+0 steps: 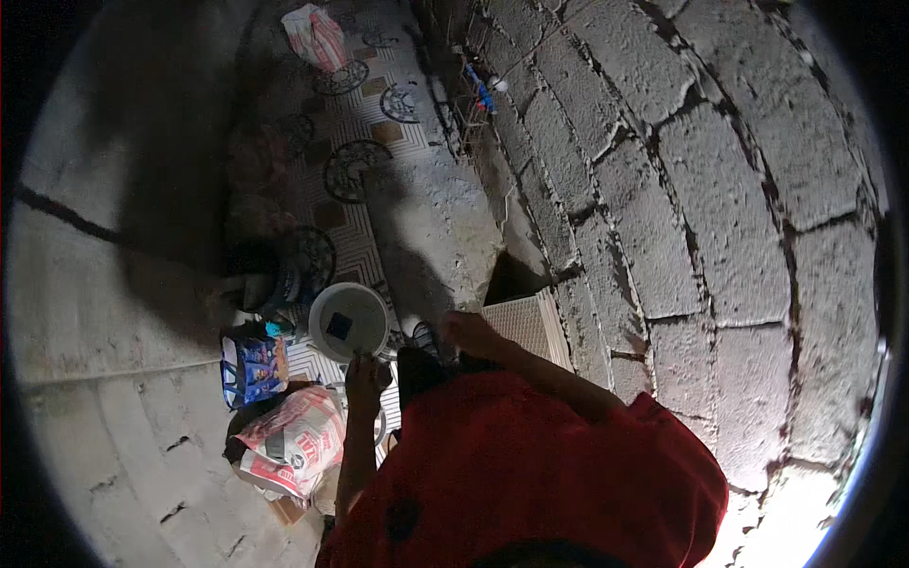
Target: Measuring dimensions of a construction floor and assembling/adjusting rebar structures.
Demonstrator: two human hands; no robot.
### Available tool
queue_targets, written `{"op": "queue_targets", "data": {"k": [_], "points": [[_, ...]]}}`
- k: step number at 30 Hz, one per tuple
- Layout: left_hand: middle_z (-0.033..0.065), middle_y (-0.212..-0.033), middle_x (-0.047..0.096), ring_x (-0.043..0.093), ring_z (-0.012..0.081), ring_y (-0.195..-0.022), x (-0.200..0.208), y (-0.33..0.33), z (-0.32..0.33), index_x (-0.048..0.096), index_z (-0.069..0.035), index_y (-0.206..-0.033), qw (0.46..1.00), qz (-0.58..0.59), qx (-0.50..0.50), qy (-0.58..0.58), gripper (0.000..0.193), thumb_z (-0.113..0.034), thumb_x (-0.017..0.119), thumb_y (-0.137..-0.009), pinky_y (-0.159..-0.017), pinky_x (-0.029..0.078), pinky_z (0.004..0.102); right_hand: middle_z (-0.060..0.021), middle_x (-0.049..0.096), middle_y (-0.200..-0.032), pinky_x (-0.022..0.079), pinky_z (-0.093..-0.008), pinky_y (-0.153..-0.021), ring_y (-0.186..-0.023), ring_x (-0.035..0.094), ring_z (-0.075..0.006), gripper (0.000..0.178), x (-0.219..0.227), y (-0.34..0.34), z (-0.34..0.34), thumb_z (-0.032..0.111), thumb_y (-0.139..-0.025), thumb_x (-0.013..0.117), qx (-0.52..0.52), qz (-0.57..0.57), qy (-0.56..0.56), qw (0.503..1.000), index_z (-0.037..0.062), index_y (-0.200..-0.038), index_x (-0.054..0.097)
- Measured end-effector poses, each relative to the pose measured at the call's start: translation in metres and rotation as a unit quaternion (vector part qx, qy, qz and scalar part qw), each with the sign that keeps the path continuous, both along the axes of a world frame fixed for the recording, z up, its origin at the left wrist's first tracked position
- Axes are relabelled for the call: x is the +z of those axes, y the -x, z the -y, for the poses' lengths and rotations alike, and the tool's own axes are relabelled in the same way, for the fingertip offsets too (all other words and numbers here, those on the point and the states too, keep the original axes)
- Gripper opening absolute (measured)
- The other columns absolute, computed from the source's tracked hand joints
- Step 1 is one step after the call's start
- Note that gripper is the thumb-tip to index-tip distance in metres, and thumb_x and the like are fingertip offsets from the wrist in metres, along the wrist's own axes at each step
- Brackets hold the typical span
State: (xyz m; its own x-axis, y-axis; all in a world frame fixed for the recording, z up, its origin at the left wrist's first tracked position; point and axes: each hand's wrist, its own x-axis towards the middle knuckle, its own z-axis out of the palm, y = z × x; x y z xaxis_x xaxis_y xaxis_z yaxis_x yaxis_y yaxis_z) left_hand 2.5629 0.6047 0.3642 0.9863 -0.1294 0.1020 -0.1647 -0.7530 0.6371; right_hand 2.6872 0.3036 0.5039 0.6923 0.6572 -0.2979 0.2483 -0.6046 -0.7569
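A round pale bucket [317, 325] stands on the patterned floor, with a dark square thing [339, 327] inside it. Close by its near rim is my left hand [364, 379], fingers curled closed; dim light hides what they grip, if anything. To the right of the bucket, my right hand [470, 333] hangs in front of my body with the fingers drawn in. Whether something small is inside that hand does not show.
A blue printed bag [254, 367] and a red-and-white sack [301, 437] lie left of me. Stacked tiles [530, 327] lean by the rough block wall [682, 237] on the right. Another red-and-white sack [315, 36] lies far ahead. A bare concrete strip [417, 218] runs along the patterned floor.
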Motion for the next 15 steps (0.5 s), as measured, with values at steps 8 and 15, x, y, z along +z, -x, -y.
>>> {"op": "queue_targets", "data": {"k": [8, 15], "points": [[0.0206, -0.101, 0.055, 0.055, 0.0335, -0.093, 0.120, -0.265, 0.089, 0.051, 0.001, -0.108, 0.990, -0.005, -0.085, 0.112, 0.029, -0.010, 0.052, -0.082, -0.078, 0.047, 0.0370, -0.0221, 0.048, -0.115, 0.043, -0.0411, -0.088, -0.102, 0.051, -0.0359, 0.056, 0.087, -0.176, -0.044, 0.030, -0.084, 0.059, -0.079, 0.073, -0.078, 0.991, -0.0021, -0.124, 0.037], [0.0174, -0.092, 0.058, 0.057, 0.0318, -0.085, 0.122, -0.452, 0.091, 0.055, 0.000, -0.103, 0.996, -0.018, -0.084, -0.039, 0.030, -0.010, 0.057, -0.074, -0.072, 0.046, 0.0370, -0.0239, 0.052, -0.104, 0.044, -0.0458, -0.082, -0.100, 0.051, -0.0392, 0.075, 0.004, -0.360, -0.048, 0.036, -0.074, 0.068, -0.087, -0.098, -0.265, 0.955, 0.0000, -0.129, 0.032]]}}
